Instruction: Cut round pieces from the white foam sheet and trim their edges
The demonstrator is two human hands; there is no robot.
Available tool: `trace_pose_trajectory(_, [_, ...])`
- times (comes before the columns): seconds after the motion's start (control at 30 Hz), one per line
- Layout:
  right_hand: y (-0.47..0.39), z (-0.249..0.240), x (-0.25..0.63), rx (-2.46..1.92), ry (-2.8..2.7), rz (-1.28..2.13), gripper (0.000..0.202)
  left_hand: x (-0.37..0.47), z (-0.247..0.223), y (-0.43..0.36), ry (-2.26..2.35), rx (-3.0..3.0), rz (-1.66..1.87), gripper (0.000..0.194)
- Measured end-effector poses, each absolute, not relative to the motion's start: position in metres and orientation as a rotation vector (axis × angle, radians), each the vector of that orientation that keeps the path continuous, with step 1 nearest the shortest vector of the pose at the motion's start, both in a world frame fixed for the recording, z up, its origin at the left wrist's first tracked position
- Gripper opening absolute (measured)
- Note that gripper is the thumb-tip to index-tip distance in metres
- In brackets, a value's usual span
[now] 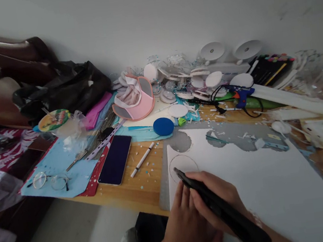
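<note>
In my right hand [218, 190] is a thick black pen-shaped tool [215, 202], its tip at the left part of a circle outline [186, 160] on a white sheet [257, 180]. I cannot make out what kind of tip it has. My left hand [186, 216] lies on the sheet just below the circle, fingers stretched out and close to the tool; the right hand partly covers it. Rounded pieces are cut out along the sheet's far edge, where the grey cutting mat [178, 140] shows.
Left of the mat lie a white marker [142, 159], a phone [115, 160], scissors [76, 160] and glasses [49, 181]. A blue disc [163, 126], a pink cap [138, 104], several white discs [213, 79] and a blue glue gun [243, 96] fill the back.
</note>
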State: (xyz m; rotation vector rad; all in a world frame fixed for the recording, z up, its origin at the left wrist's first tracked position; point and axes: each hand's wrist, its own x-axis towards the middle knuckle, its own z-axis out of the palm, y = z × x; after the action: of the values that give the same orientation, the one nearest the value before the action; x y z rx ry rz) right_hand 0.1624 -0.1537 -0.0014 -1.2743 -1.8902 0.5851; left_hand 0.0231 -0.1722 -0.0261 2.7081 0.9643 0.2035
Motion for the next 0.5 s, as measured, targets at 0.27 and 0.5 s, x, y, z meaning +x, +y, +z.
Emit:
trace_pose_trajectory(0.27, [-0.139, -0.001, 0.179, -1.478, -1.640, 0.743, 0.035, 0.020, -0.020, -0.171, 0.974, 2.588, 0.208, 0.082])
trace_pose_trajectory(0.5, [-0.120, -0.010, 0.188, -1.390, -1.321, 0.745, 0.029, 0.019, -0.024, -0.171, 0.993, 2.557, 0.256, 0.080])
